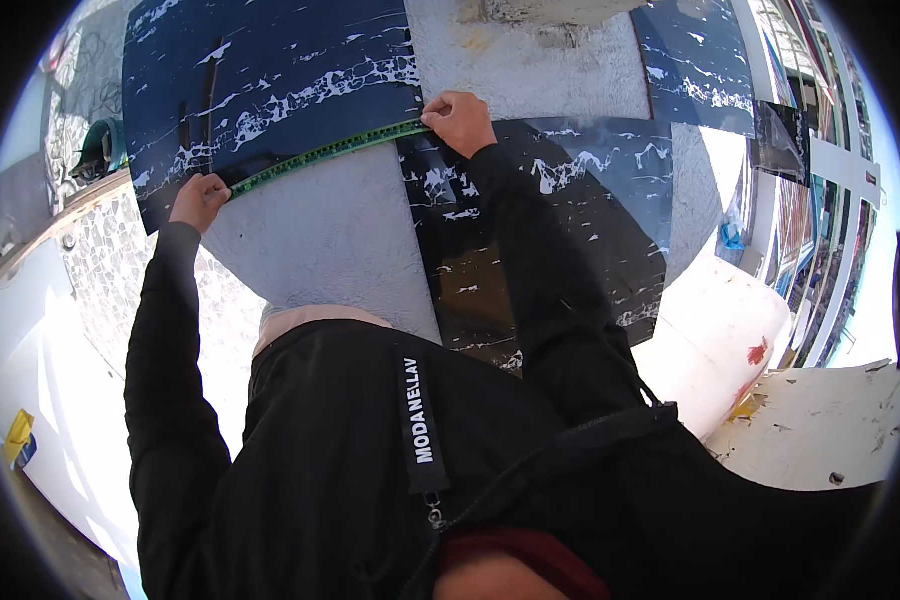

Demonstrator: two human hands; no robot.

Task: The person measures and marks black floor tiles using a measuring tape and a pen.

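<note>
A green measuring tape [325, 152] with dark markings is stretched between my hands along the near edge of a dark, white-veined marble-patterned sheet [320, 50]. My left hand [200, 200] pinches the tape's left end at the sheet's lower left. At the sheet's right edge, my right hand [459, 122] pinches the other end. Below my right forearm lies a second dark marble-patterned sheet [600, 220], partly covered by the sleeve. Both sheets rest on a whitish, rough surface [320, 230].
Another marble-patterned sheet [700, 60] lies at the upper right. Long panels and strips [820, 230] stand on the far right. A white rounded object [720, 320] with red marks sits at the lower right. A yellow and blue item [19, 440] is at the far left.
</note>
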